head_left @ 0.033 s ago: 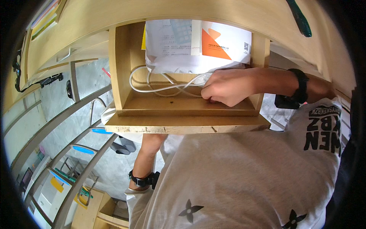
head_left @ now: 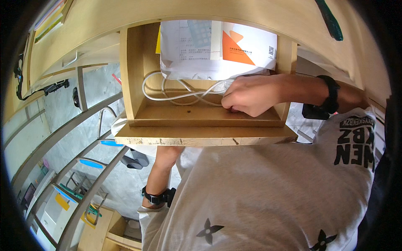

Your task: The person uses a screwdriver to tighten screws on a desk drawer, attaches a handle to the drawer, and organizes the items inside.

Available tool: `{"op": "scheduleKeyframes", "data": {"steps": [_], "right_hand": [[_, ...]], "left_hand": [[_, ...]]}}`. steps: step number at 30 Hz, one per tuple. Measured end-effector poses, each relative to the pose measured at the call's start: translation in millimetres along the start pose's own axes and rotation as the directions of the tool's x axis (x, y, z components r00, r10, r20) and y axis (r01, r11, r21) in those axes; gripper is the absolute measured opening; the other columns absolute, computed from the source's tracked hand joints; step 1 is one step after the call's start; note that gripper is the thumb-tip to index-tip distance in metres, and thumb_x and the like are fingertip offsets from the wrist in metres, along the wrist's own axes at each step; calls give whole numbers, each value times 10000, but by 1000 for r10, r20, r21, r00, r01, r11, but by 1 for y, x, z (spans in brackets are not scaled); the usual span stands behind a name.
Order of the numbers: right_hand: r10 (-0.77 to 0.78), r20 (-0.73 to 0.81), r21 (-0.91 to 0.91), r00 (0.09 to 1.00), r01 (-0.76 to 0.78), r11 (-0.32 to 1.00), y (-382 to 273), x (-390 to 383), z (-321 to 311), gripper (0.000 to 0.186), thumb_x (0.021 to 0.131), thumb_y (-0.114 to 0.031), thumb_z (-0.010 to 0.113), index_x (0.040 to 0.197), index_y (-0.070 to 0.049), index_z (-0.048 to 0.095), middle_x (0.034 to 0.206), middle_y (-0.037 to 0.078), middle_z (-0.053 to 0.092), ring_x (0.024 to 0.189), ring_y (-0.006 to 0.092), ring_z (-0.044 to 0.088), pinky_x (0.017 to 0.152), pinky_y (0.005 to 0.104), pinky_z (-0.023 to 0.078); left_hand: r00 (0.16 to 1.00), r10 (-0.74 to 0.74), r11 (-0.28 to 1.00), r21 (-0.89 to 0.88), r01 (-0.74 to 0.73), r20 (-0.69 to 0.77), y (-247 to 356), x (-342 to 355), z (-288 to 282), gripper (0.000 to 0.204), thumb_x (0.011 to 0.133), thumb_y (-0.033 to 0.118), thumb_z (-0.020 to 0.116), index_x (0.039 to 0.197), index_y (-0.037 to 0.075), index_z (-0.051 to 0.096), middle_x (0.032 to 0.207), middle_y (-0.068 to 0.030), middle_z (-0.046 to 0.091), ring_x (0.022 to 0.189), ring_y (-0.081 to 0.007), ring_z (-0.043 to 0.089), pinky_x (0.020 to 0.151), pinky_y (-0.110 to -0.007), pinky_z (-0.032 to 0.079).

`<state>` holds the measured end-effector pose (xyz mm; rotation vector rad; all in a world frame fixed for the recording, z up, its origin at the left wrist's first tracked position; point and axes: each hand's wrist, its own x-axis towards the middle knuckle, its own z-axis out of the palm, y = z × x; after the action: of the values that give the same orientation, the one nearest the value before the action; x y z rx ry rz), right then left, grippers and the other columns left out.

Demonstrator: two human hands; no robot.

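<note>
A wooden drawer [head_left: 205, 135] is pulled out in front of me. My right hand [head_left: 248, 95] reaches into its right side with fingers curled closed, low beside a looped white cable [head_left: 167, 99]. What the fingertips hold, if anything, is hidden behind the knuckles. Some whitish wrapping [head_left: 222, 86] shows just left of the hand. White papers and an envelope with an orange print [head_left: 236, 49] fill the back of the drawer. My left forearm [head_left: 161, 173] rises from below to the drawer's front; the left hand's fingers are hidden beneath it.
A wooden desktop [head_left: 188, 10] overhangs the drawer's back, with a dark green object [head_left: 328, 19] on it at the right. Metal rails [head_left: 67, 119] and blue-topped bars [head_left: 91, 164] stand at the left. Dark slippers [head_left: 136, 159] lie on the grey tiled floor [head_left: 125, 184].
</note>
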<state>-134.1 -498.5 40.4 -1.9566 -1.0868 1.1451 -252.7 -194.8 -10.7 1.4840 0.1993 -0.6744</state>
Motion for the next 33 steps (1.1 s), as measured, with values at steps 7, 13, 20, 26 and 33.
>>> {"op": "scheduleKeyframes", "data": {"steps": [7,13,20,26,33], "right_hand": [[68,22,29,997,-69,997,-11,-6,-10,147,833,-99,528,760,28,537,725,201,580,703,353,573,646,438,441],[182,-60,-57,982,-185,981,-69,-45,-48,310,917,-285,507,778,-17,577,666,163,567,627,316,568,631,411,460],[50,-998,-10,47,-819,574,-45,-159,-91,301,834,-208,636,1064,-32,556,816,105,622,693,184,593,619,303,465],[271,-962,222,-27,-655,723,-4,-200,-81,323,888,-231,590,1119,-7,561,844,68,631,688,108,556,579,254,430],[198,-965,164,174,-192,968,-92,-127,-75,336,855,-210,627,1163,-79,593,899,13,633,693,45,543,550,172,390]], "left_hand": [[981,-196,970,-146,194,4,4,5,-1,456,758,-61,658,1180,-12,493,1132,-122,557,985,-234,566,814,-359,503],[991,-119,940,-314,134,69,30,-1,14,541,802,-31,602,1283,-27,355,1086,-226,573,841,-362,641,638,-426,594],[966,-184,872,-425,245,179,36,6,9,336,831,-99,510,1161,-137,458,1061,-280,582,881,-389,635,673,-412,598],[959,-142,902,-366,228,247,46,14,9,350,811,-151,488,1159,-129,462,1097,-263,576,915,-386,629,732,-437,587],[956,-190,877,-400,267,222,42,13,10,435,723,-167,611,1136,-106,490,1094,-216,587,973,-321,618,729,-389,593]]}}
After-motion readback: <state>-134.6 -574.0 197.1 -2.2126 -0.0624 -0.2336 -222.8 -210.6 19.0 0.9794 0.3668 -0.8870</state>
